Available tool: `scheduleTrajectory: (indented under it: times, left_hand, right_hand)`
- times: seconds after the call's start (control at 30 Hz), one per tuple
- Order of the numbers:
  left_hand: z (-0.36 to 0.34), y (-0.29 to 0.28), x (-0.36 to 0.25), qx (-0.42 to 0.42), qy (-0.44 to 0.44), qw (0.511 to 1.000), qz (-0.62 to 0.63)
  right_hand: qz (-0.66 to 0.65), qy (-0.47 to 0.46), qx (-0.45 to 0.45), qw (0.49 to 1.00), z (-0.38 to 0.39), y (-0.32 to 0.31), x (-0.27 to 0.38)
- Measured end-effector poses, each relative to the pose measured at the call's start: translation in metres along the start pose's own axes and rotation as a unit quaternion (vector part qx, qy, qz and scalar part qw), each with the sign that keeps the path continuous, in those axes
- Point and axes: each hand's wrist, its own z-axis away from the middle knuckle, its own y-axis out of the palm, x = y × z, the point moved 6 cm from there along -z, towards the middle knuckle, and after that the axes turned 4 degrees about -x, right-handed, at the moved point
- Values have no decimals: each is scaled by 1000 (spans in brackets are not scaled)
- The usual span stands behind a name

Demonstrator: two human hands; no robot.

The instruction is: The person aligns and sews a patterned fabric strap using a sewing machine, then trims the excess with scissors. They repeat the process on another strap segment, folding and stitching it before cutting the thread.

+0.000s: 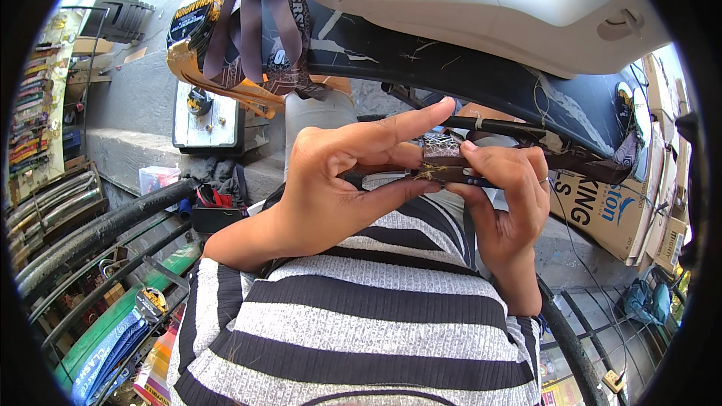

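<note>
My left hand (323, 173) pinches a dark, patterned ribbon (444, 147) in front of my chest. Its index finger stretches out over the ribbon toward the right. At the ribbon's other side, the thumb and fingers of my right hand (513, 188) are closed on it. Pale yellowish loose threads show along the ribbon's lower edge. How the ribbon is folded between the fingers cannot be made out. More ribbons of a dark grey-purple kind (252, 30) hang over the table edge at the upper left.
A large white machine body (481, 0) stands on the black table (421, 49) ahead, amid scattered thread scraps. Cardboard boxes (602, 214) stack at the right. Black metal rails (98, 237) flank me. A white-topped box (207, 120) with small items sits at the left.
</note>
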Motion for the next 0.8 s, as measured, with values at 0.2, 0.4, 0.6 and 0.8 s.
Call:
scheduleTrajectory:
  times: [0.2,0.4,0.6,0.8]
  left_hand:
    - [1,0,0,-15,-26,999,-20]
    - [-1,3,-1,-41,-62,996,-44]
    - [-5,9,0,-50,-71,996,-28]
    - [-2,9,0,-8,-77,997,-26]
  right_hand:
    - [-9,-8,-4,1000,0,-1,1]
    - [-9,13,-10,1000,4,-2,-5]
    - [-62,38,-46,996,5,-7,-12]
    - [-67,67,-18,995,11,-4,-15]
